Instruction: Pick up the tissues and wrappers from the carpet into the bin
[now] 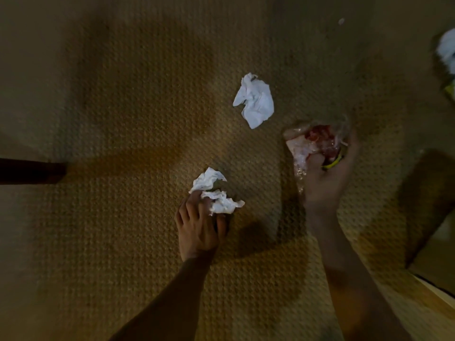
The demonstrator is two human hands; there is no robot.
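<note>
- Setting: a carpeted room, most likely in a home; the view looks straight down at the floor.
- Floor covering: a tan carpet (138,99) with a looped, woven texture fills almost the whole view.
- Furniture: a dark wooden leg (32,172) stands on the carpet at the left edge.
- Boundary: at the lower right, the carpet ends against a paler strip of floor (433,257), too dim to identify further.
- Household litter: a crumpled white tissue (254,100) lies loose on the carpet, with a small white scrap (341,21) well apart from it.
- Lighting: dim and warm, as indoors.
</note>
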